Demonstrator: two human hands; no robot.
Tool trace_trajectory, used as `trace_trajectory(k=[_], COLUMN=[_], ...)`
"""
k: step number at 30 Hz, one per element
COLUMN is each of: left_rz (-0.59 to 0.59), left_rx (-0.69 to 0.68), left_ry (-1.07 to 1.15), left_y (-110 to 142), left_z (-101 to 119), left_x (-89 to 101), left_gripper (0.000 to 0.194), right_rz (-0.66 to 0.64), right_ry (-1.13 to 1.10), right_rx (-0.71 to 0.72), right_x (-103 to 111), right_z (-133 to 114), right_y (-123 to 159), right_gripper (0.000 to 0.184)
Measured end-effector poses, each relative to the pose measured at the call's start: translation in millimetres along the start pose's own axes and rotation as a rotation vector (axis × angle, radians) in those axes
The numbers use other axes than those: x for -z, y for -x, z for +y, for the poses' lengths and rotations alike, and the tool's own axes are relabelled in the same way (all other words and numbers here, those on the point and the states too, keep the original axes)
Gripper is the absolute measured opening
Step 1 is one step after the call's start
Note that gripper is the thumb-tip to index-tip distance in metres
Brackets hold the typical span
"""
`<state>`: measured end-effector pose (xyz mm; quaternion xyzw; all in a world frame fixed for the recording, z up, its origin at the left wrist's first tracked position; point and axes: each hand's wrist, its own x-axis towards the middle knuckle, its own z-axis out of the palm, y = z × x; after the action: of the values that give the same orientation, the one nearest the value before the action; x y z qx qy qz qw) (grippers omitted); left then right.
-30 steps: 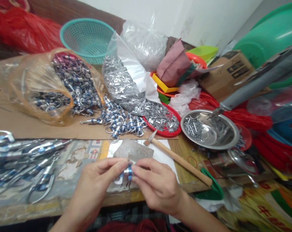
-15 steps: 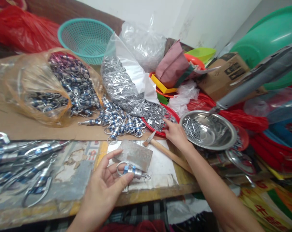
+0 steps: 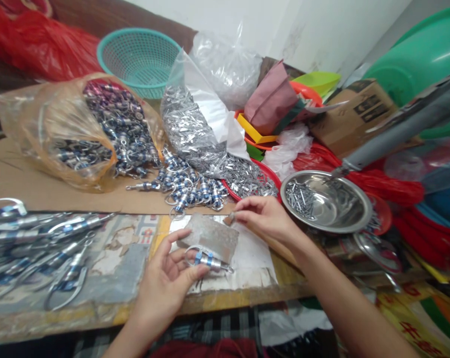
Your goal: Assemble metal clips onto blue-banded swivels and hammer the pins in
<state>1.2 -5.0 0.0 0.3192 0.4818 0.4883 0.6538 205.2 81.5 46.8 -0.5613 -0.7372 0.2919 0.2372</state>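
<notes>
My left hand (image 3: 168, 283) pinches a small blue-and-silver metal clip (image 3: 207, 260) with a wire ring, just above a grey metal block (image 3: 210, 236) on white paper. My right hand (image 3: 266, 219) hovers beside the red plate (image 3: 272, 175) of small silver pieces, fingers pinched on something I cannot make out. It covers the head end of a small wooden-handled hammer (image 3: 229, 219). A heap of blue-and-silver clips (image 3: 189, 186) lies behind the block.
An orange bag (image 3: 60, 134) of clips lies at the left, a clear bag (image 3: 195, 124) of silver pieces spills onto the plate. A steel bowl (image 3: 353, 206) holds screws. Assembled clips (image 3: 34, 248) cover the left. A teal basket (image 3: 140, 59), cardboard box (image 3: 353, 114) and tubs stand behind.
My right hand left the clip, reached to the red plate, then drew back toward the block with its fingers pinched. My left hand kept hold of the clip.
</notes>
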Motion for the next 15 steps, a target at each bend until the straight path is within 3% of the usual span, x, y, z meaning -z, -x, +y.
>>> trace_trajectory(k=[3,5,10,15], left_rz=[0.002,-0.001,-0.006,0.021], left_rx=[-0.013,-0.022,-0.036,-0.027], left_ry=[0.01,0.009,0.012,0.012], left_y=[-0.4,-1.3,-2.6,-2.0], left_z=[-0.9,-1.2,0.1,0.5], left_x=[-0.8,-0.6,-1.2,-2.8], left_gripper=[0.067,0.066,0.064,0.066], right_rz=[-0.273,-0.329,-0.199,-0.019], right_ry=[-0.128,-0.054,0.03,-0.106], right_rx=[0.232,0.337,0.397,0.387], right_x=[-16.0,-26.0,-43.5,-45.6], right_z=[-30.9,-40.8,-39.5,-35.7], right_y=[19.7,23.4,19.4,25.5], right_gripper=[0.011,0.011,0.009,0.013])
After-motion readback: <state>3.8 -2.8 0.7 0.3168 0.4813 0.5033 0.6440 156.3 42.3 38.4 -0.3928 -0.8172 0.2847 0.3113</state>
